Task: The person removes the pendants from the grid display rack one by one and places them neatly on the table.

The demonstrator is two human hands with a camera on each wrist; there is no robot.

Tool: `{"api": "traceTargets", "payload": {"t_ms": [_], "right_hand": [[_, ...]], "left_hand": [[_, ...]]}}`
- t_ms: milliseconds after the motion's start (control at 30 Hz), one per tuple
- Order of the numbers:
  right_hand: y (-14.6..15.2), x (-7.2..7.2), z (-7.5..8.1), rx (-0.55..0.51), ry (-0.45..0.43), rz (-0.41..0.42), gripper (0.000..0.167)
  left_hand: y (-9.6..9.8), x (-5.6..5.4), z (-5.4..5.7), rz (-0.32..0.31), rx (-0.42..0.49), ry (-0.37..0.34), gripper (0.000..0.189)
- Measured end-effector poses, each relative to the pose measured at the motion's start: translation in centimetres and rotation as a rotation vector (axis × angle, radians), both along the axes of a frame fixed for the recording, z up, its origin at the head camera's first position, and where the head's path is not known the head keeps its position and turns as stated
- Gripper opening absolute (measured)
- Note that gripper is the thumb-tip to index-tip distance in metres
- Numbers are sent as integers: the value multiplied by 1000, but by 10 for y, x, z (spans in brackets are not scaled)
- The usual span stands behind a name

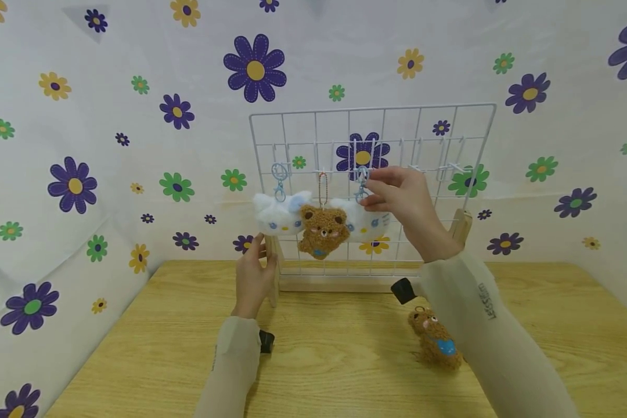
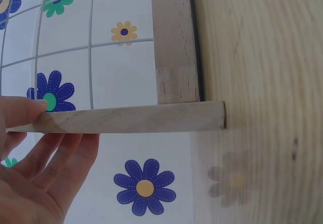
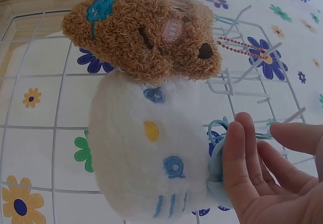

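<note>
My right hand point(image 1: 409, 200) pinches the light blue key ring point(image 3: 217, 128) of a white cat plush keychain point(image 3: 126, 148) at a hook on the white wire rack point(image 1: 373, 108). With its thumb and fingers, my left hand point(image 1: 253, 278) grips the rack's wooden side post point(image 2: 126, 119). Beside the held plush, a brown bear plush keychain point(image 1: 323, 229) hangs by a red bead chain and overlaps its edge. Another white cat plush keychain point(image 1: 271, 216) with a blue bow hangs at the left from its own blue ring. My right fingers hide part of the ring and clasp.
A second brown bear keychain point(image 1: 435, 341) with a blue patch lies on the wooden table point(image 1: 334, 360), close to my right forearm. Several white hooks point(image 1: 451, 168) stick out from the rack's right side. Behind the rack hangs a flower-patterned backdrop point(image 1: 313, 64).
</note>
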State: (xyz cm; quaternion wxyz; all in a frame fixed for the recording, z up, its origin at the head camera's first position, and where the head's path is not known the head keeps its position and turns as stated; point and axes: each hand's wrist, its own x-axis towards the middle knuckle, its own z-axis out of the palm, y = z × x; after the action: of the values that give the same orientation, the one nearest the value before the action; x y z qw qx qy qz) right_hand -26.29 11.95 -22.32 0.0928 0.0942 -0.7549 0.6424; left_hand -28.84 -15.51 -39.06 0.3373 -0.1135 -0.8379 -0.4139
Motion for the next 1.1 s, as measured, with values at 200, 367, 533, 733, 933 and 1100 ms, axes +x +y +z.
{"api": "traceTargets", "payload": {"t_ms": [200,367,533,733,933,1100], "right_hand": [[-7,-4,3,26,-9,-65,32],[-9,-5,4,22,6,-74,28],[-9,-7,4,10,11,-77,28],[-11,-7,3,-17,28,-98,27],[-12,-2,1,-30,66,-125,24],[-11,3,-1,-25,92,-139,25]], "left_hand": [[0,0,0,1,5,-2,45],[0,0,2,-3,10,-8,45],[-1,1,3,-6,15,-9,45],[-1,1,3,-5,21,-20,45],[0,2,3,-6,22,-25,45],[0,1,3,-7,27,-35,46]]}}
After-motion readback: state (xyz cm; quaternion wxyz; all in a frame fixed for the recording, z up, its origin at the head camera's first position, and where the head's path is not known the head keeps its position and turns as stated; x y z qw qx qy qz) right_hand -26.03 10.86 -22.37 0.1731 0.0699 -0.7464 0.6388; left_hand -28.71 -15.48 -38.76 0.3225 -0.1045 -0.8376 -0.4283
